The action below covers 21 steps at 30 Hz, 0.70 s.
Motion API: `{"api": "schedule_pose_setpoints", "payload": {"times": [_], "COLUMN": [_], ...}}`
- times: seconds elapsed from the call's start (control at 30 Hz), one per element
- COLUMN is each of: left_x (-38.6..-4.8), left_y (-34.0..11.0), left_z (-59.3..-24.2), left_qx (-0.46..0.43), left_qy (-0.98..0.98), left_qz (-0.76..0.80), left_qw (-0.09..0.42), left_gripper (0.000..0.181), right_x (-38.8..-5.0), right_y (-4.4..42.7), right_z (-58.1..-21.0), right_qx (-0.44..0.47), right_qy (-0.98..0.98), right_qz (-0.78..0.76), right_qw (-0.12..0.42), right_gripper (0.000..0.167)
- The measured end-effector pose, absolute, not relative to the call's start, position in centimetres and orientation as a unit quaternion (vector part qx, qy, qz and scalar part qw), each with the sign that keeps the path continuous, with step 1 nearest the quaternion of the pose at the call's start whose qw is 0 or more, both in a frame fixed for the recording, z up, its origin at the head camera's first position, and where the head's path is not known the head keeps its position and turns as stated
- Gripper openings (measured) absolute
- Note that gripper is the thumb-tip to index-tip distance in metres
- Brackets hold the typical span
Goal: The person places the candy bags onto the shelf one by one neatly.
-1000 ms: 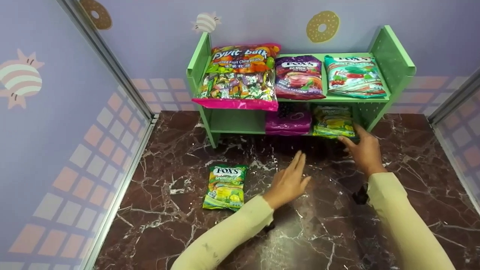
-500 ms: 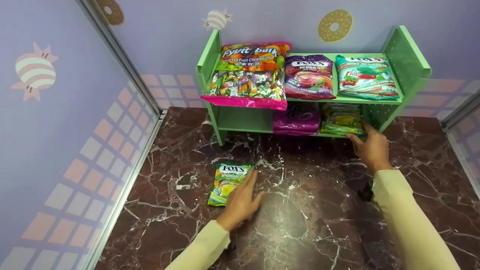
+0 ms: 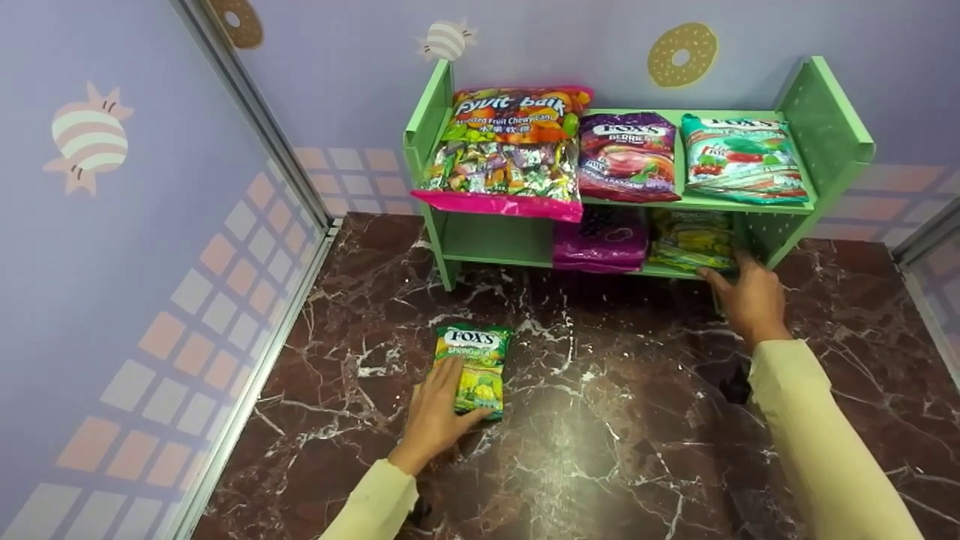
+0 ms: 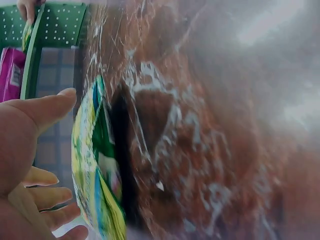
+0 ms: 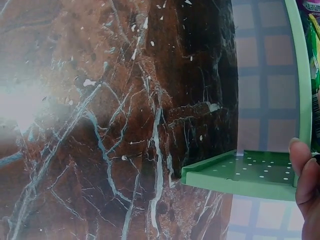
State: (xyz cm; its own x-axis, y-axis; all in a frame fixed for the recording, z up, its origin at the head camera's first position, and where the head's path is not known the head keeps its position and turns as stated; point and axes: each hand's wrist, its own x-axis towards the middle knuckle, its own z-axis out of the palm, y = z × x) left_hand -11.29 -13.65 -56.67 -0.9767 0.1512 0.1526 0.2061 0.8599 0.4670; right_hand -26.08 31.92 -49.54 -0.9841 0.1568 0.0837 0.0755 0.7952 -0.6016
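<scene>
A green and yellow bag of Fox's Spring Tea candy (image 3: 480, 386) lies on the dark marbled surface. My left hand (image 3: 435, 412) is over its left side, fingers fairly straight and thumb spread along its lower edge. In the left wrist view the left hand (image 4: 35, 165) has its fingers apart beside the candy bag (image 4: 92, 165). My right hand (image 3: 754, 296) is at the right end of the lower shelf, thumb at the front edge and fingers by a second Spring Tea bag (image 3: 694, 240). The right wrist view shows only part of the right hand (image 5: 307, 185).
The green two-tier rack (image 3: 832, 142) stands against the wall. Its upper tier carries a large fruit chew bag (image 3: 502, 150), a Fox's Berries bag (image 3: 628, 157) and a mint bag (image 3: 746, 157). A purple bag (image 3: 604, 244) sits below. A side wall (image 3: 150, 225) rises at left.
My left hand has moved left from the middle of the surface onto the lying candy bag. The Spring Tea bag by my right hand sits a little deeper on the lower shelf.
</scene>
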Motion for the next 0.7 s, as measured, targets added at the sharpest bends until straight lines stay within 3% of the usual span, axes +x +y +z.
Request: {"api": "schedule_pose_setpoints", "payload": {"times": [0.27, 0.57, 0.7], "left_x": [-11.2, -11.3, -11.6], "left_y": [-15.9, -18.1, -18.8], "left_z": [-57.0, -58.0, -58.6], "left_qx": [-0.064, -0.021, -0.015], "left_qy": [-0.964, -0.955, -0.949], "left_qz": [-0.256, -0.291, -0.311], "left_qw": [0.024, -0.042, -0.050], "left_gripper": [0.103, 0.114, 0.111], "right_x": [-24.6, -21.4, -20.3], "right_y": [31.3, 29.2, 27.7], "right_z": [-49.4, -51.5, -52.7], "right_qx": [-0.044, -0.045, -0.013], "right_qy": [-0.941, -0.907, -0.898], "right_qz": [0.320, 0.305, 0.311], "right_qw": [0.098, 0.287, 0.312], "right_gripper": [0.087, 0.067, 0.061]}}
